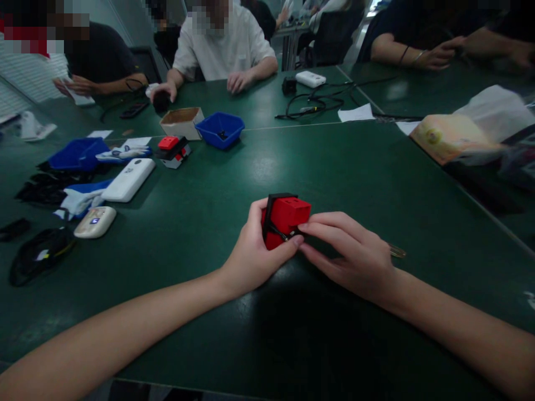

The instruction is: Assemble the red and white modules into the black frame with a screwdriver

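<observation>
A red block-shaped part with a black frame is held above the green table, near the middle of the view. My left hand is closed round its left side, with the thumb along the lower front. The fingertips of my right hand pinch at the part's lower right corner, where a small dark piece shows only partly. A thin metal object sticks out behind my right hand; whether that hand holds it cannot be made out.
Blue trays, a cardboard box, another red and black part, a white power bank, gloves and coiled cables lie left. Several people sit across the table. A plastic bag lies at right.
</observation>
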`<move>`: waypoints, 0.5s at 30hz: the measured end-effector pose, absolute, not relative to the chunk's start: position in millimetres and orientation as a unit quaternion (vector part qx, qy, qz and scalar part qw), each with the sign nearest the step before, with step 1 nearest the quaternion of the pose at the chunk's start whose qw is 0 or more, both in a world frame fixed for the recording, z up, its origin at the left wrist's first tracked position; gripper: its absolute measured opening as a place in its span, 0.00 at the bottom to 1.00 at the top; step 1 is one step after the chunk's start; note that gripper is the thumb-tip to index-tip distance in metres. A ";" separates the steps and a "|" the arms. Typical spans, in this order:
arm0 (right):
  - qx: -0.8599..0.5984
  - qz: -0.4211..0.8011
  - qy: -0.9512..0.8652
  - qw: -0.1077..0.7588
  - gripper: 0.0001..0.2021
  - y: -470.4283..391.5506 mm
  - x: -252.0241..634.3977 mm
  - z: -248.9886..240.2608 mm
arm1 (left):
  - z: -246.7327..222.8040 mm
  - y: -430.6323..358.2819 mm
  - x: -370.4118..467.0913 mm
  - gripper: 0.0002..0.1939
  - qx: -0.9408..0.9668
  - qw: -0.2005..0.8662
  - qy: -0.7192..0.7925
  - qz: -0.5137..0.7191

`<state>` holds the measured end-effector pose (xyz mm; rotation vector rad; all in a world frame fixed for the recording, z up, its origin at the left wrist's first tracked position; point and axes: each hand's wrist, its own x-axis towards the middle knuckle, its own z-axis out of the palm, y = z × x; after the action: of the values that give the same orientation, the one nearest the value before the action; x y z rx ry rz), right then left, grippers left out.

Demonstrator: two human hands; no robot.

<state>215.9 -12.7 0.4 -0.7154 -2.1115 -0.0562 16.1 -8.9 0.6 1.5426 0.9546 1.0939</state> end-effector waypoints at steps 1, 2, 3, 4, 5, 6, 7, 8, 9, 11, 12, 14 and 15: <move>-0.290 -0.015 -0.849 0.441 0.13 -12.1 216.8 0.3 | 1.3 -8.6 15.7 0.28 0.627 0.501 0.393 0.448; -0.293 -0.006 -0.849 0.439 0.12 -11.1 217.9 0.3 | 1.8 -8.1 15.2 0.27 0.618 0.514 0.395 0.445; -0.298 0.005 -0.849 0.437 0.12 -9.9 219.3 0.2 | 1.9 -7.5 14.5 0.26 0.610 0.526 0.396 0.441; -0.303 0.016 -0.847 0.436 0.11 -8.5 220.6 0.0 | 1.6 -6.7 13.8 0.25 0.603 0.536 0.396 0.439; -0.309 0.027 -0.845 0.436 0.10 -7.1 221.8 -0.2 | 0.8 -5.7 12.9 0.25 0.594 0.548 0.395 0.436; -0.313 0.037 -0.841 0.439 0.09 -5.9 222.6 -0.5 | -0.1 -4.6 12.1 0.24 0.581 0.568 0.391 0.433; -0.314 0.045 -0.838 0.443 0.08 -5.0 222.9 -0.8 | -1.2 -3.3 11.4 0.25 0.561 0.597 0.382 0.427; -0.314 0.051 -0.835 0.450 0.08 -4.4 222.8 -1.0 | -2.0 -2.0 10.8 0.25 0.536 0.633 0.372 0.417; -0.312 0.056 -0.832 0.455 0.07 -4.2 222.3 -1.1 | -2.4 -0.8 10.4 0.26 0.506 0.671 0.360 0.405; -0.308 0.062 -0.829 0.463 0.07 -4.6 220.3 -0.8 | -1.5 1.5 10.1 0.28 0.451 0.731 0.339 0.385; -0.308 0.063 -0.828 0.465 0.07 -5.0 219.0 -0.5 | -0.4 2.4 10.1 0.28 0.432 0.748 0.333 0.378; -0.312 0.067 -0.824 0.468 0.06 -5.9 216.5 0.0 | 2.5 3.8 10.1 0.29 0.412 0.765 0.326 0.372; -0.316 0.070 -0.821 0.471 0.05 -6.1 215.3 0.2 | 3.7 4.3 10.0 0.29 0.407 0.772 0.322 0.367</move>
<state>215.3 -6.1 0.2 -0.7739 -2.0100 0.1724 10.0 4.3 3.7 0.8812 0.6967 0.7955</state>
